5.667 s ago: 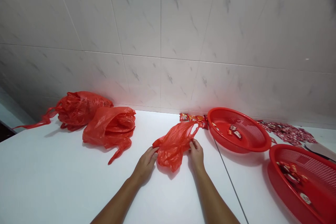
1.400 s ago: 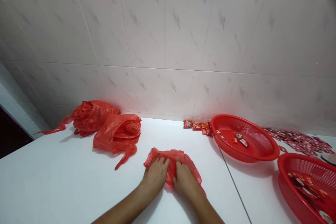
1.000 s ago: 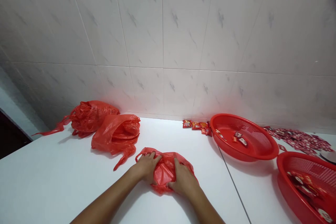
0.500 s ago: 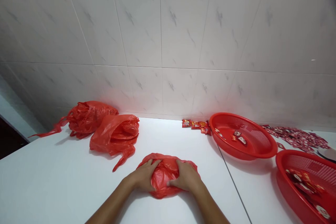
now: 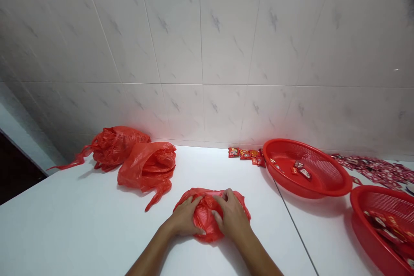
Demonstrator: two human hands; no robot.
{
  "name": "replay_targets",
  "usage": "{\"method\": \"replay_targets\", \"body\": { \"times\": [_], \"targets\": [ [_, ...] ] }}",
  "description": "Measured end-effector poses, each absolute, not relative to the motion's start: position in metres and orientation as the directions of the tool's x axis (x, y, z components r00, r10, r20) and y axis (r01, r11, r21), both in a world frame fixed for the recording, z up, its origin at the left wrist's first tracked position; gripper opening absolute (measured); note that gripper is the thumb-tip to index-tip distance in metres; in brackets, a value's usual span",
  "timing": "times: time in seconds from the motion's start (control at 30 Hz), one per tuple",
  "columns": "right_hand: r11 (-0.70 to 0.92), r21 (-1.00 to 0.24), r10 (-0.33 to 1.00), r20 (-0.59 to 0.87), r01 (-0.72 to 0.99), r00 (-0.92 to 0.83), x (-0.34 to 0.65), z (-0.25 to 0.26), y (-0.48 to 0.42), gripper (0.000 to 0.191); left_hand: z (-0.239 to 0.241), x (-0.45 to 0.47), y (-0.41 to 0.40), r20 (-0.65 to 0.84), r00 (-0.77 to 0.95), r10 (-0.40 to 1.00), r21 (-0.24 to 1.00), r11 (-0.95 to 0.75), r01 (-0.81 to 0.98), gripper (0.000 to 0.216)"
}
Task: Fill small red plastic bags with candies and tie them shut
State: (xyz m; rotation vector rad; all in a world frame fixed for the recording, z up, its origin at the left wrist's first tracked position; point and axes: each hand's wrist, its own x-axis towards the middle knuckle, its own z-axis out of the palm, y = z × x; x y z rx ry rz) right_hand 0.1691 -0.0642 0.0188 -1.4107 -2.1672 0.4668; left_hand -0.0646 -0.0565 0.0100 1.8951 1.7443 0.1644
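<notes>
A crumpled red plastic bag (image 5: 205, 221) lies on the white table in front of me, its mouth partly spread. My left hand (image 5: 185, 219) holds the bag's left side, fingers over the far part and thumb along the near edge. On the right side, my right hand (image 5: 233, 216) has its fingers bent at the far rim, gripping the plastic, while its thumb presses near the middle. What the bag contains, if anything, cannot be seen.
Two more red plastic bags, a bundled one (image 5: 118, 146) and a looser one (image 5: 137, 170), lie back left. Small red packets (image 5: 245, 155) line the wall beside a red basket (image 5: 308, 185). Another red basket (image 5: 365, 224) with packets stands right; many packets (image 5: 378, 168) lie behind.
My right hand's fingers have lifted and bent at the far rim of the bag. My left hand stays on the left side. The view has shifted slightly left.
</notes>
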Motion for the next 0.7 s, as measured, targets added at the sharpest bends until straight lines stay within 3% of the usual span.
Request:
{"method": "replay_targets", "body": {
  "times": [0.3, 0.4, 0.57, 0.7],
  "targets": [
    [0.166, -0.552, 0.959, -0.102, 0.817, -0.264, 0.179, -0.004, -0.042, 0.102, 0.021, -0.055, -0.032, -0.307, 0.222, 0.926, 0.450, -0.064, 0.891, 0.127],
    [0.113, -0.555, 0.961, -0.149, 0.824, -0.232, 0.178, -0.004, -0.038, 0.110, 0.014, -0.052, -0.032, -0.283, 0.234, 0.930, 0.436, -0.093, 0.895, 0.124],
    [0.083, -0.544, 0.963, -0.173, 0.835, -0.208, 0.174, -0.005, -0.032, 0.113, -0.003, -0.051, -0.045, -0.150, 0.279, 0.948, 0.431, -0.191, 0.882, 0.103],
    [0.080, -0.551, 0.971, -0.145, 0.831, -0.190, 0.172, -0.012, -0.025, 0.117, -0.006, -0.051, -0.048, -0.157, 0.332, 0.930, 0.470, -0.225, 0.853, 0.095]
  ]
}}
